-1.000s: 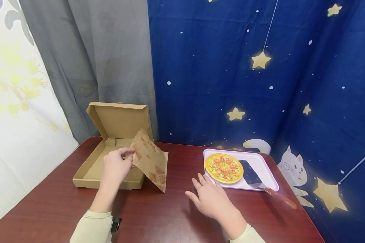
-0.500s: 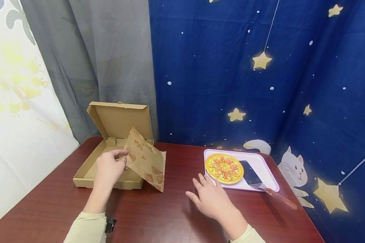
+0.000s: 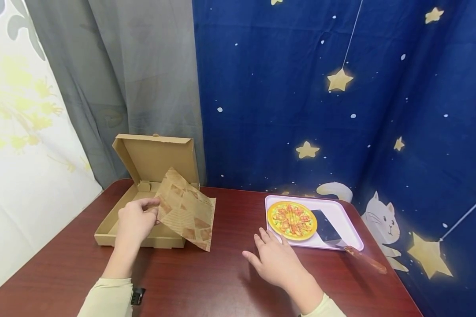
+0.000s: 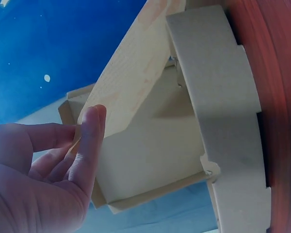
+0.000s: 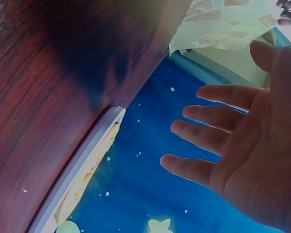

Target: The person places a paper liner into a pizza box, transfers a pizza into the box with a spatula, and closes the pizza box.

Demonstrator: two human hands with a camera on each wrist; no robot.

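Over the last second we see our left hand [image 3: 136,222] shift left, pinching the left edge of the printed paper sheet [image 3: 188,211], whose face now turns more towards us. The sheet hangs tilted in front of the right part of the open cardboard box [image 3: 158,156], one corner past its near right side, so we judge it better lined up with the box but not laid down. Our right hand [image 3: 275,257] stays spread and holding nothing, by the near left of the tray [image 3: 349,220] bearing the pizza [image 3: 292,220]
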